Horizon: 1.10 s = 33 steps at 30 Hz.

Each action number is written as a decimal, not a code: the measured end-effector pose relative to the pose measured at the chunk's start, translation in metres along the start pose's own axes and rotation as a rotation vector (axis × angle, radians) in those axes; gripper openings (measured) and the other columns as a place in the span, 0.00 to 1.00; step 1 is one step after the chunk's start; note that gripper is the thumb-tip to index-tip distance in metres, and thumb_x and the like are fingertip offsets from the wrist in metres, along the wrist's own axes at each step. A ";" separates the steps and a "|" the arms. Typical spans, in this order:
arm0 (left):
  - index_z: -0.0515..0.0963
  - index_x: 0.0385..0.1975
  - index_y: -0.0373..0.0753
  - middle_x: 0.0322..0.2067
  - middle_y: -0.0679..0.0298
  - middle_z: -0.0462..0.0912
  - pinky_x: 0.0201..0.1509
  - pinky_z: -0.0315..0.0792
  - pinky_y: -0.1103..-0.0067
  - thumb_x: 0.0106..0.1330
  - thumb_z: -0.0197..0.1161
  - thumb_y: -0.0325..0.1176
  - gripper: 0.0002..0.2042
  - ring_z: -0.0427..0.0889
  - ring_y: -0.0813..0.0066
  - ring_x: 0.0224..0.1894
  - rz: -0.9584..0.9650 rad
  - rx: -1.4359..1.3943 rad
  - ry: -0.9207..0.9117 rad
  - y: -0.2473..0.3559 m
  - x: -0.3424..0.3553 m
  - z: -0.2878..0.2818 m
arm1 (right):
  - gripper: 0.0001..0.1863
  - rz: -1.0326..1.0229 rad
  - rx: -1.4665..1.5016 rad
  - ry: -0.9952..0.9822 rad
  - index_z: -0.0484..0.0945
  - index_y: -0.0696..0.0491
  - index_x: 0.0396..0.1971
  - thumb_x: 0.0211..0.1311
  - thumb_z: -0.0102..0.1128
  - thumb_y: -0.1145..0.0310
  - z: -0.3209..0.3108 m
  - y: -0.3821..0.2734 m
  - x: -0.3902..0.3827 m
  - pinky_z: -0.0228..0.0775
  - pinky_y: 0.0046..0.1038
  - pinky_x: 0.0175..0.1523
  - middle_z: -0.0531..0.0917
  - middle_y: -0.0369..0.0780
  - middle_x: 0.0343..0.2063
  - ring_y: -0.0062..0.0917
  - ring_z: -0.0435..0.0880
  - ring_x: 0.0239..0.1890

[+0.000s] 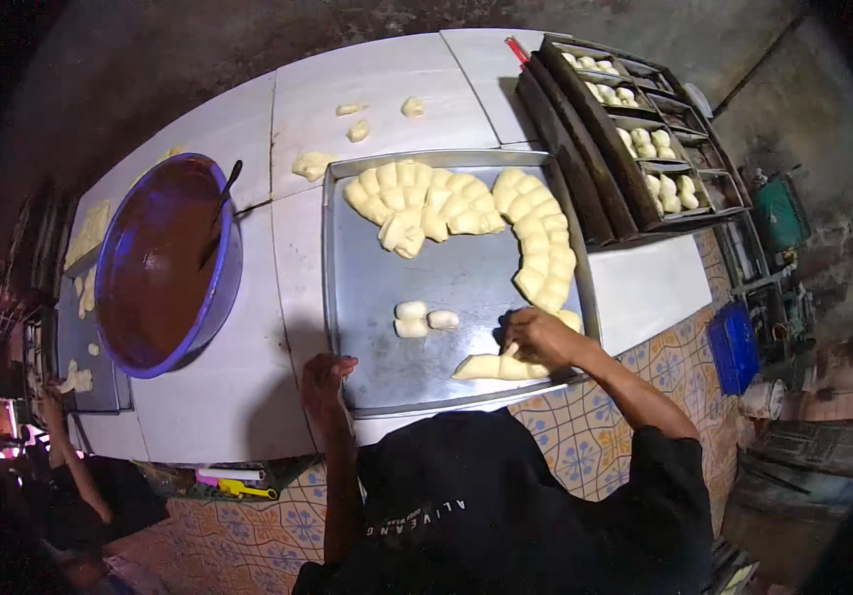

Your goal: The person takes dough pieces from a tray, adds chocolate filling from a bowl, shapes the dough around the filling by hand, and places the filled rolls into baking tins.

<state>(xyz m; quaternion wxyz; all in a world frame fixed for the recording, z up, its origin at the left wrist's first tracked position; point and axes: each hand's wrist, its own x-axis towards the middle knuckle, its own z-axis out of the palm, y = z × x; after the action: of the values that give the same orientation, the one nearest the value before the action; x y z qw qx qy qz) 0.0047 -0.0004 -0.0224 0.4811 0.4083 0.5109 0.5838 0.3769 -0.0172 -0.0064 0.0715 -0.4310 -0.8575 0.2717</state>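
A large metal tray [377, 288] lies in front of me on the white table. My right hand [539, 337] is at its near right part, fingers closed on a strip of pale dough [496, 368] by the tray's near edge. Part of that dough is hidden under the hand. A curved row of scored dough pieces [544, 243] runs down the right side, and another dough cluster [412, 193] lies along the far side. Three small dough pieces [412, 319] sit mid-tray. My left hand [325, 385] is beside the near left edge, holding nothing, its fingers loosely bent and apart.
A purple basin [218, 317] of brown mixture with a dark-handled utensil stands left. Loose dough lumps [358, 131] lie beyond the tray. Stacked dark baking pans [595, 188] at far right hold dough pieces. At far left, another person's arm [69, 446] reaches toward another tray [104, 387].
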 end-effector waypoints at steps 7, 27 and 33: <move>0.74 0.39 0.32 0.34 0.56 0.79 0.45 0.75 0.70 0.67 0.54 0.34 0.11 0.80 0.65 0.36 0.093 0.190 -0.178 -0.005 -0.002 0.004 | 0.15 0.111 0.429 0.640 0.73 0.56 0.37 0.49 0.66 0.78 -0.062 -0.066 0.048 0.72 0.29 0.35 0.72 0.45 0.42 0.31 0.77 0.37; 0.65 0.60 0.29 0.48 0.57 0.77 0.53 0.69 0.80 0.66 0.57 0.25 0.22 0.76 0.76 0.48 0.047 -0.121 -0.145 0.056 -0.021 0.034 | 0.13 -0.051 0.594 0.824 0.80 0.58 0.40 0.53 0.65 0.75 0.016 -0.163 0.141 0.73 0.23 0.37 0.75 0.41 0.34 0.27 0.78 0.36; 0.80 0.32 0.28 0.27 0.61 0.83 0.37 0.73 0.81 0.59 0.65 0.24 0.05 0.78 0.81 0.31 0.061 0.166 0.013 0.041 -0.023 0.025 | 0.13 0.080 0.584 0.622 0.80 0.54 0.45 0.65 0.55 0.65 0.022 -0.142 0.149 0.66 0.29 0.42 0.70 0.44 0.43 0.27 0.73 0.39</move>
<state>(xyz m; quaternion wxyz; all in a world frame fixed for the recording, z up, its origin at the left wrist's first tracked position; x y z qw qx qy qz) 0.0281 -0.0186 0.0219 0.4241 0.4586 0.5480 0.5564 0.1776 0.0210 0.0333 0.4353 -0.4869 -0.6648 0.3626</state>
